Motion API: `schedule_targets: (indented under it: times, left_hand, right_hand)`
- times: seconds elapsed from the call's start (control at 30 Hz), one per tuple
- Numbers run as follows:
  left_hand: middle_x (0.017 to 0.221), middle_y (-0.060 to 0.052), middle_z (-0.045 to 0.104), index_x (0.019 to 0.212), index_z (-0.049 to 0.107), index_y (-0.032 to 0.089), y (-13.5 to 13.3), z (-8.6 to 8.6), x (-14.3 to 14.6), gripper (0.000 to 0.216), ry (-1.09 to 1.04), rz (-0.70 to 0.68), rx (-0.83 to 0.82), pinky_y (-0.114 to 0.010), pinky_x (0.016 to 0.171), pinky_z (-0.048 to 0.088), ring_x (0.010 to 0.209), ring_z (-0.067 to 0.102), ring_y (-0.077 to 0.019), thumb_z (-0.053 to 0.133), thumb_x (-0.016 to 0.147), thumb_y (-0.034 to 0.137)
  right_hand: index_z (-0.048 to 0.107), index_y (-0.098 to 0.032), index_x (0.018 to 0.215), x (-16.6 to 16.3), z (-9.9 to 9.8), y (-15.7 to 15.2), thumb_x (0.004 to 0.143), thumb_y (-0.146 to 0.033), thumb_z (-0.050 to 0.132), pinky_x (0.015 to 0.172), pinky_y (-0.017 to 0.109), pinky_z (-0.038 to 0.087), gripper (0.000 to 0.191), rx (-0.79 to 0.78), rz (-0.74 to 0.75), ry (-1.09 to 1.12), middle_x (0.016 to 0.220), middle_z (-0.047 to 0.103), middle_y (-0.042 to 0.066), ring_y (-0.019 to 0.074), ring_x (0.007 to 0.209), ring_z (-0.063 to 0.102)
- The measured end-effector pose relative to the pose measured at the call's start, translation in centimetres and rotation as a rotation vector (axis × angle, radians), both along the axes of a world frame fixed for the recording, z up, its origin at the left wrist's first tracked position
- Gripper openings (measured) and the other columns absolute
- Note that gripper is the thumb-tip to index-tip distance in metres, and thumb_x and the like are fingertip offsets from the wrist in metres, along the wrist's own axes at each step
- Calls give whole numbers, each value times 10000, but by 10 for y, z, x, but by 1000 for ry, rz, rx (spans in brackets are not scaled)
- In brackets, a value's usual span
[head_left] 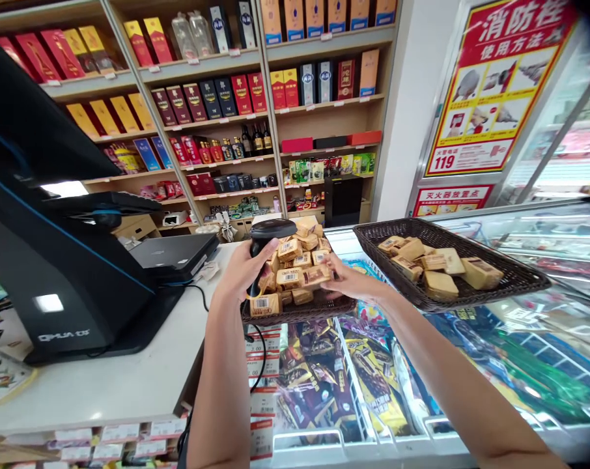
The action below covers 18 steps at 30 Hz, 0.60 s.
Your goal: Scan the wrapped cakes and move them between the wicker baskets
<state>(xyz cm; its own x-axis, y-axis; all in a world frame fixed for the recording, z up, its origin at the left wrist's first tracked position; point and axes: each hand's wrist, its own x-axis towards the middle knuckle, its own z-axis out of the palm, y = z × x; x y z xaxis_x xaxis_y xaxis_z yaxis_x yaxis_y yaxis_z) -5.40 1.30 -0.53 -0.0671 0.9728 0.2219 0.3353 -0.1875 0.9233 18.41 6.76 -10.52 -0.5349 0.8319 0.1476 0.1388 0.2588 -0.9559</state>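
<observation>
My left hand [241,270] is wrapped round the handle of a black barcode scanner [270,231], whose head points over a dark wicker basket [295,311] heaped with small tan wrapped snack packets [295,260]. My right hand [351,281] reaches into that basket from the right and pinches one packet [317,275]. A coiled black cable [262,355] hangs down from the scanner.
A second wicker basket [514,277] with several tan packets sits to the right on the glass freezer lid [544,241]. A black till terminal [45,260] stands on the white counter [119,378] at left. Shelves of boxed bottles [217,98] fill the back wall.
</observation>
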Motion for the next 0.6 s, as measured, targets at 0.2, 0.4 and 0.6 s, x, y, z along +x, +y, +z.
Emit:
schedule_targets:
  times: [0.2,0.4,0.6]
  left_hand:
    - [560,46,544,790,526,203,6,-2,4,516,32,24,-47,-205,465,365,496,526,-116,735,707,667]
    - [544,48,549,809,487,213,3,-1,9,528,42,1,-84,-192,448,352,488,507,-109,721,722,678]
    - [547,43,550,851,519,199,-2,2,18,535,9,-52,-122,-183,441,329,483,477,-96,720,726,678]
  right_hand:
    - [409,-276,993,-5,15,2,602,-266,881,969,334,515,613,-278,-76,513,999,684,-17,159,978,691]
    - [459,-252,1007,-12,0,15,680,-305,793,872,382,521,471,111,-387,324,993,649,-3,210,950,647]
    - [408,-245,1248,0,-1,30,727,-180,682,993,437,481,592,568,-684,208,1284,579,110,268,1192,579]
